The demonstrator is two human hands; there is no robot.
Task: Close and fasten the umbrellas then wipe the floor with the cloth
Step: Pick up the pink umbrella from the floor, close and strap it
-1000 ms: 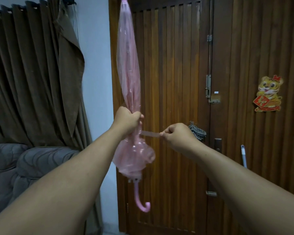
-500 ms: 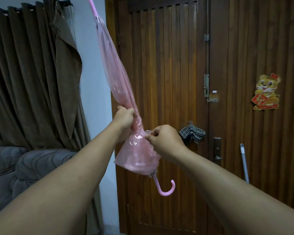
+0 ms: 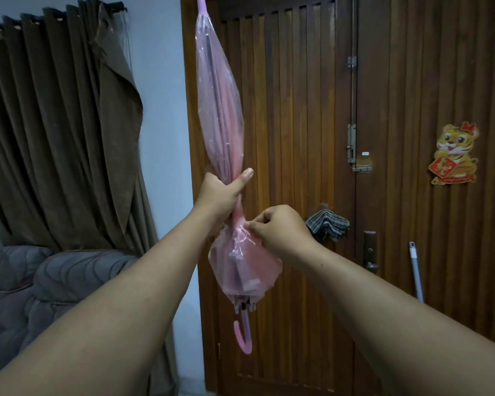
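Umbrella has swung back near vertical since half a second ago, tip up at the top edge of view, hook handle hanging lower now; right hand has moved onto the gathered waist. Largest first: wooden door directly behind, brown curtain to its left, grey sofa below the curtain. Pink see-through umbrella is folded, held in mid-air in front of the door's left edge. Left hand is wrapped round the canopy at the narrow waist, thumb up along it. Right hand just below, fingers curled, pinching the plastic there; strap itself not discernible. Checked cloth hangs at the door handle, tiger sticker on the right panel, pale pole leans below it.
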